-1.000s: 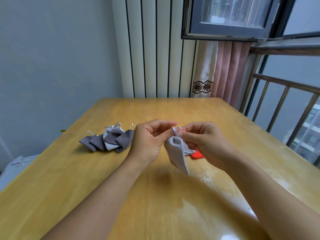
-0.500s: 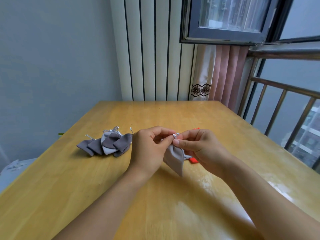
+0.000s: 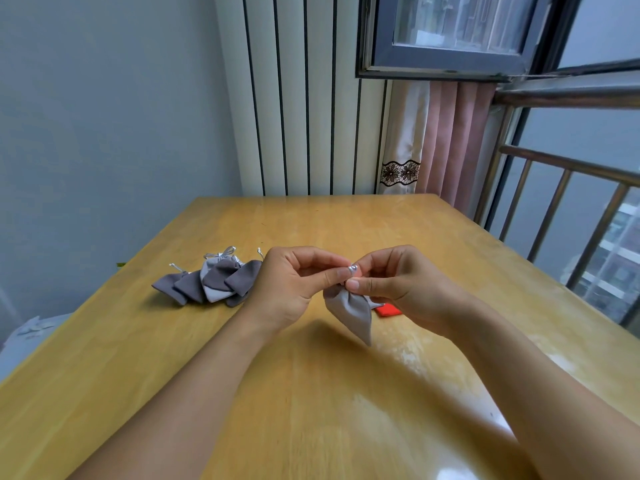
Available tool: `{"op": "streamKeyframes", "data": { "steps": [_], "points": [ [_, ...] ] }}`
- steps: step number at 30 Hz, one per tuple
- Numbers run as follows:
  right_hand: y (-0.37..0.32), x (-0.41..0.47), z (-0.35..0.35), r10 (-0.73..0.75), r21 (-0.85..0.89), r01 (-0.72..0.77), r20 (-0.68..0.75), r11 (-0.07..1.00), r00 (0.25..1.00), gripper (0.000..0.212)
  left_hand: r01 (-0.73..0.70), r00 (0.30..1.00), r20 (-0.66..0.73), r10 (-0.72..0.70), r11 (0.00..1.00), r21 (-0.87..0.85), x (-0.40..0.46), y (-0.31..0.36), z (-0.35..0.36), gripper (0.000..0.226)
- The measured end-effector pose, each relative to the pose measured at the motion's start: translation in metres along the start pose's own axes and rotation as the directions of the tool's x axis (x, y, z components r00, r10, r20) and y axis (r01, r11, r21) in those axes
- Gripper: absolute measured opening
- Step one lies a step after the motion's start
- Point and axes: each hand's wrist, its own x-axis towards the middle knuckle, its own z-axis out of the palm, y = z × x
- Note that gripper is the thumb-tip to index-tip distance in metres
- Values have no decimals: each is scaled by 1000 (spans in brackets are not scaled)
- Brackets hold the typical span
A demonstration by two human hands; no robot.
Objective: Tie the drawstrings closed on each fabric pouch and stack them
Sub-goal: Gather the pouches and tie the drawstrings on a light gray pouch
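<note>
1. The silver drawstring (image 3: 352,269) is pinched between the thumb and forefinger of the left hand (image 3: 291,289) and those of the right hand (image 3: 401,285); both sets of fingers are curled narrowly round the cord, meeting just above the pouch's neck.
2. The light grey fabric pouch (image 3: 353,311) is held in the air over the wooden table (image 3: 311,393), hanging from its gathered neck with its pointed bottom corner tilted down and toward the camera.
3. The pouch is judged to be light, soft and limp, so it can be carried by the cord alone; the cord looks thin and glossy and may slip, so it is best gripped close to the neck while the knot is drawn tight.
4. A heap of grey pouches (image 3: 213,282) lies on the table to the left, several with tied cords showing; it is near the left hand but apart from it.
5. A red object (image 3: 389,310) lies flat on the table behind the held pouch, partly hidden by the right hand; what it is cannot be told.
6. Nothing is seen between the held pouch and the heap.
</note>
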Motion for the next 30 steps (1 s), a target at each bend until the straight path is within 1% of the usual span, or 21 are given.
{"op": "streamKeyframes", "data": {
  "steps": [2,3,4,6,8,9,12,14,18,19,21,24,27,29,30],
  "points": [
    [-2,-1,0,17,27,-18,23,999,1000,19,-28,1000,-6,28,999,28,0,-1,3,9],
    [-4,-2,0,29,45,-31,36,999,999,17,-43,999,-8,43,998,44,0,-1,4,9],
    [-5,-3,-1,40,54,-43,46,998,998,21,-57,998,-14,58,997,59,0,-1,4,10],
    [-6,-3,-1,63,47,-65,44,997,997,36,-69,997,-26,71,995,77,1,-2,3,9],
    [-7,-3,1,88,41,-89,27,995,996,49,-80,997,-3,81,994,75,-1,-2,2,6],
    [-6,-3,3,98,41,-99,23,994,995,54,-83,997,8,83,994,68,-2,-1,2,9],
    [-4,-2,7,116,58,-116,14,992,993,57,-71,997,0,71,994,77,-2,-2,3,9],
    [-3,-2,8,125,78,-126,11,989,992,53,-53,998,-18,55,996,74,-1,-2,2,12],
    [-4,-3,8,166,144,-168,24,975,986,27,-42,999,15,41,998,47,-1,-1,0,12],
    [-4,-3,7,175,171,-178,35,969,984,24,-48,999,23,46,998,48,-1,-1,0,12],
    [-3,-3,6,182,263,-195,73,945,981,21,-58,998,24,57,997,46,-1,0,1,12],
    [-3,-1,6,188,423,-223,124,878,974,16,-71,997,36,69,997,37,0,1,-1,12],
    [-2,0,5,205,498,-248,142,831,969,15,-84,994,77,83,996,12,-1,3,-1,16],
    [-2,1,5,225,498,-268,147,825,963,16,-126,989,88,119,989,79,-3,4,0,15],
    [-1,2,5,241,501,-282,148,818,959,15,-175,982,96,161,972,159,-4,5,0,15]
  ]
}}
